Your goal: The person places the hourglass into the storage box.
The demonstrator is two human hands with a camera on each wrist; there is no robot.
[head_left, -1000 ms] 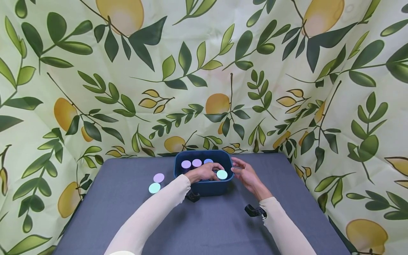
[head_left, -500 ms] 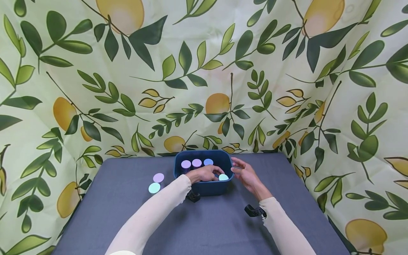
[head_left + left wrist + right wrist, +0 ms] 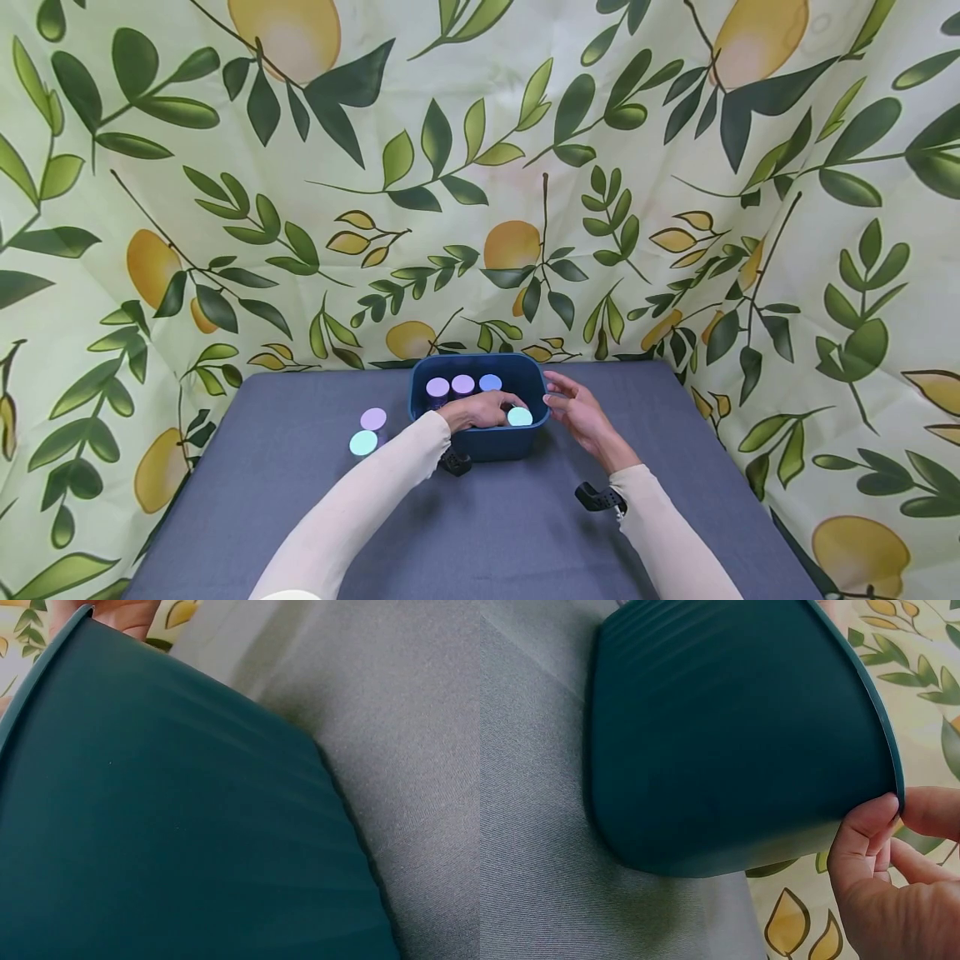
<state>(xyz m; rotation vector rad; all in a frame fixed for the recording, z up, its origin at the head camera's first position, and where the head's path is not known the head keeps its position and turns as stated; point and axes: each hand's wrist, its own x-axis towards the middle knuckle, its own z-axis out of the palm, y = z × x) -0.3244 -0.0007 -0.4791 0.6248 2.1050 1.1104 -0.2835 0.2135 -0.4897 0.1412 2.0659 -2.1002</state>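
The blue bin [image 3: 492,444] stands near the back of the table. My left hand [image 3: 483,410] reaches over its front rim, with fingers curled at a mint-lidded jar [image 3: 519,417] inside at the right; the thumb is hidden. In the left wrist view the bin wall [image 3: 172,787] hides this hand's fingers. My right hand [image 3: 581,408] pinches the bin's right rim between thumb and index finger, as the right wrist view shows on the fingers [image 3: 874,817]. Two lilac-lidded jars [image 3: 450,387] and a blue-lidded jar [image 3: 491,382] stand along the bin's back.
Left of the bin, a lilac-lidded jar [image 3: 373,419] and another mint-lidded jar [image 3: 363,442] stand on the grey tablecloth [image 3: 480,533], close to the left forearm. A lemon-print cloth [image 3: 480,208] hangs behind the table and at both sides.
The mint-lidded jar has gone down into the bin and then shifted slightly left, with my left hand at it. The blue-lidded jar shows more fully. My right hand has stayed at the rim.
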